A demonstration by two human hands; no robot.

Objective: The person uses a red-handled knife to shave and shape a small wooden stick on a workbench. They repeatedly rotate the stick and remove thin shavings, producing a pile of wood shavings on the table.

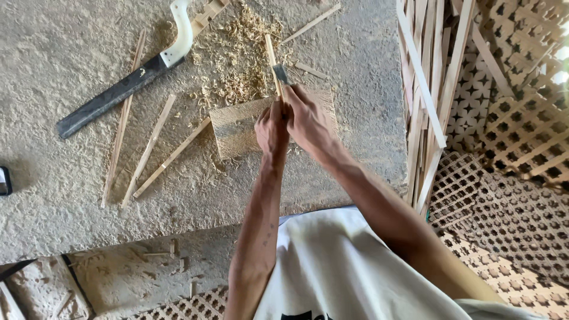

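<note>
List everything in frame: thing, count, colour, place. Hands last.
machete: one, dark blade, white handle, upper left on the concrete floor.
wood block: one, tan, centre, under the hands.
thin strip: one, pale wood, held upright-ish over the block, beside a small grey blade.
loose strips: about four, pale wood, left of the block.
shavings: a pile, light tan, above the block.
leaning slats: a bundle, pale wood, right.
lattice panels: several, pale wood, right and lower edge.
dark object: one, far left edge, cut off.
white shirt: one, bottom centre.
left hand: fingers closed on the strip.
right hand: closed on the blade.
</note>
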